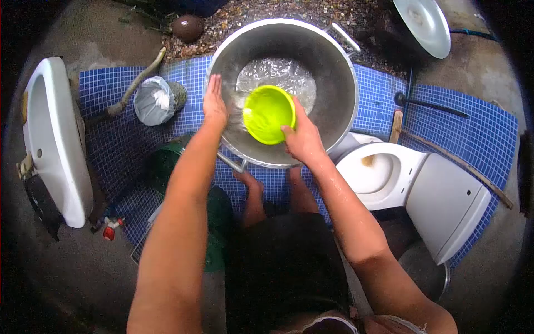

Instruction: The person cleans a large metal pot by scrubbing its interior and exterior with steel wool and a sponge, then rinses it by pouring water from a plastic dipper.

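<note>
A large round metal pot (pixel 339 94) with side handles stands on the blue tiles, with water (pixel 303 83) at its bottom. Over the pot, my right hand (pixel 303 133) grips the rim of a lime green bowl (pixel 270 114), thumb on the near side. The bowl holds some clear water, and a splash shows at its left side. My left hand (pixel 214 104) is at the pot's left rim, fingers stretched out and pointing away from me, holding nothing. Its palm faces the bowl, and a gap separates the two.
A white toilet (pixel 414 172) is at the right, a white sink (pixel 58 139) at the left. A lined bin (pixel 150 106) stands left of the pot. Gravel (pixel 250 14) lies behind it, with a metal basin (pixel 425 25) at the upper right. My feet (pixel 250 181) are below the pot.
</note>
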